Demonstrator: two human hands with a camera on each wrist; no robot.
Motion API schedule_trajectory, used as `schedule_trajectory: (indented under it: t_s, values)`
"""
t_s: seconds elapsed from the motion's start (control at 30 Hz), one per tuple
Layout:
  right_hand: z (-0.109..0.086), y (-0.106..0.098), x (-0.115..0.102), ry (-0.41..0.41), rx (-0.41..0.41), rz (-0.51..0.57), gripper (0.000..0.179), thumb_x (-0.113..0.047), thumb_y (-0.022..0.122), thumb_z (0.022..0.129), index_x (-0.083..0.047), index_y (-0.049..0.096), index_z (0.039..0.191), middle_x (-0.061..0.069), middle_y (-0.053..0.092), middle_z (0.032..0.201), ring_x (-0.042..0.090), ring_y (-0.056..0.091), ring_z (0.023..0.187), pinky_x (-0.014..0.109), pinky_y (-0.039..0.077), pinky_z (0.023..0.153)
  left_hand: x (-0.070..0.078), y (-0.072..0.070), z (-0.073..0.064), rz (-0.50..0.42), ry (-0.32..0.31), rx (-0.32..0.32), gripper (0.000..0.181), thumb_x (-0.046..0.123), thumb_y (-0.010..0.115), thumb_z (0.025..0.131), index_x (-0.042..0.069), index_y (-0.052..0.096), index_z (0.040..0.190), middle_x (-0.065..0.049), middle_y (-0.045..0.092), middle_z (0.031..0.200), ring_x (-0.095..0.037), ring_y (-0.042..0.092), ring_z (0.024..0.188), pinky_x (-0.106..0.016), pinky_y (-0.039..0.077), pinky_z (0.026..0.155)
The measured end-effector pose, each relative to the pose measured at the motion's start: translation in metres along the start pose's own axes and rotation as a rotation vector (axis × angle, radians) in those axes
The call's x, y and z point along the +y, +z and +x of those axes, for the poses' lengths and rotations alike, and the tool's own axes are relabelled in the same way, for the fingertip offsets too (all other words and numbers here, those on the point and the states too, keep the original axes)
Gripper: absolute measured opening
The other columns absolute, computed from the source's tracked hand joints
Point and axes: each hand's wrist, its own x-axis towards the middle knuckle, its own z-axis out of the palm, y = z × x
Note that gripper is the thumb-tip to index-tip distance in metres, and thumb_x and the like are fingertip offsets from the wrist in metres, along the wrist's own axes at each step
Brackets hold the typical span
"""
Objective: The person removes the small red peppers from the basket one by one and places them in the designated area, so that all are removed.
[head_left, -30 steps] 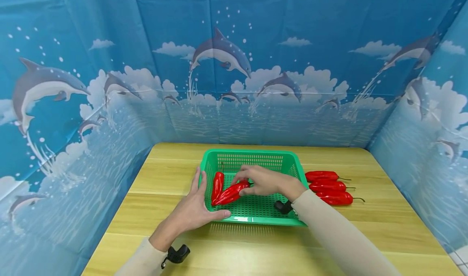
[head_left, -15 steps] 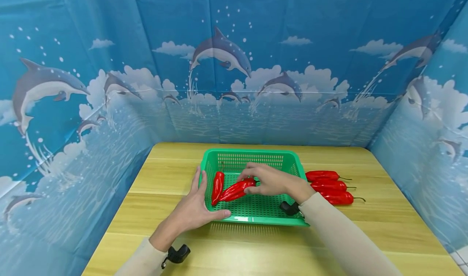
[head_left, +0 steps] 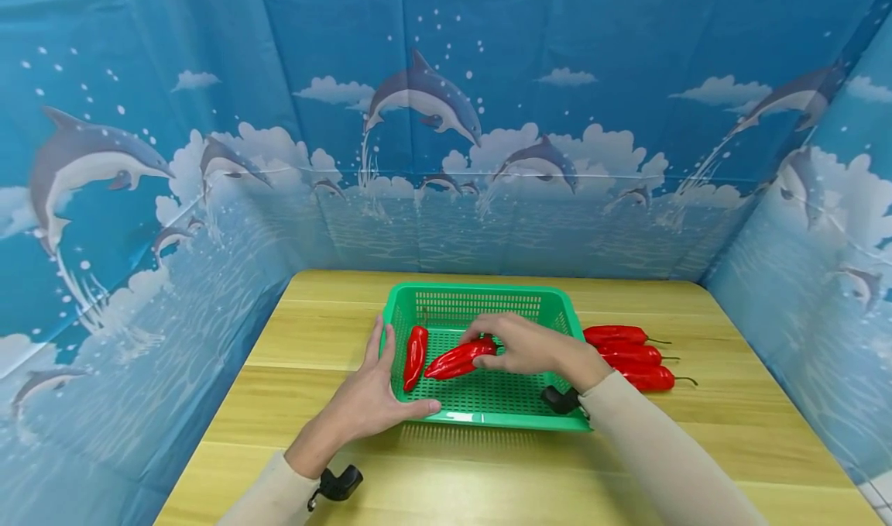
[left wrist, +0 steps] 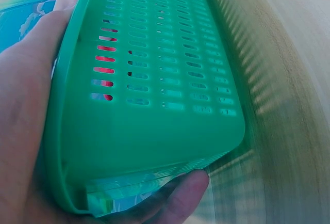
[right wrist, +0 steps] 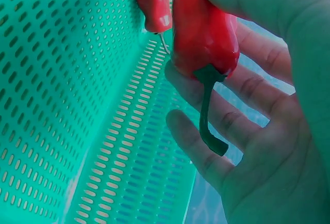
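Observation:
A green plastic basket [head_left: 488,421] with slotted walls sits on the wooden table. My left hand [head_left: 365,398] rests around its near left corner, the thumb along the front rim and the straight fingers against the left side. Inside the basket my right hand [head_left: 519,344] pinches a red chili pepper [head_left: 456,362] near its stem end, thumb on one side and fingers on the other. In the right wrist view its dark green stem [right wrist: 205,108] hangs over the palm. Another red pepper [head_left: 415,355] lies in the basket along the left wall.
Several red peppers [head_left: 637,375] lie in a column on the table [head_left: 704,441] just right of the basket, stems pointing right. A blue dolphin-print curtain [head_left: 446,224] closes off the back and sides. Each wrist wears a small black camera [head_left: 340,483].
My right hand has drawn its pepper rightward, away from the pepper at the left wall, so a gap now shows between their tips. The left hand and basket have stayed put.

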Motion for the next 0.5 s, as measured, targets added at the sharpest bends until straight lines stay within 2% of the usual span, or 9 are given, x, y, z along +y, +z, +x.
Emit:
schedule_trajectory:
  t_s: [0.2,0.4,0.5]
  values:
    - [-0.006,-0.006,-0.003,0.009,0.013,0.015,0.034,-0.029,0.083,0.111,-0.022,0.079,0.144,-0.004,0.078,0.141,0.017,0.072,0.123,0.051,0.065,0.108,0.000,0.000,0.000,-0.002,0.001,0.002,0.152,0.084,0.088,0.086,0.016,-0.002,0.188,0.007,-0.026,0.196,-0.011,0.071,0.067,-0.036,0.055,0.057]
    - [-0.011,-0.010,-0.006,0.026,0.029,0.005,0.034,-0.029,0.083,0.111,-0.023,0.079,0.144,-0.008,0.078,0.136,0.010,0.070,0.116,0.043,0.065,0.103,0.000,0.000,0.000,0.000,0.000,0.002,0.152,0.084,0.088,0.086,0.016,-0.002,0.188,0.007,-0.026,0.196,-0.012,0.072,0.070,-0.036,0.055,0.057]
    - [-0.014,-0.013,-0.007,0.038,0.033,0.007,0.034,-0.029,0.083,0.111,-0.024,0.079,0.144,-0.009,0.077,0.136,0.009,0.070,0.115,0.045,0.065,0.105,-0.001,0.000,0.001,0.001,-0.001,0.002,0.152,0.083,0.088,0.086,0.016,-0.002,0.188,0.007,-0.026,0.196,-0.012,0.073,0.070,-0.036,0.055,0.057]
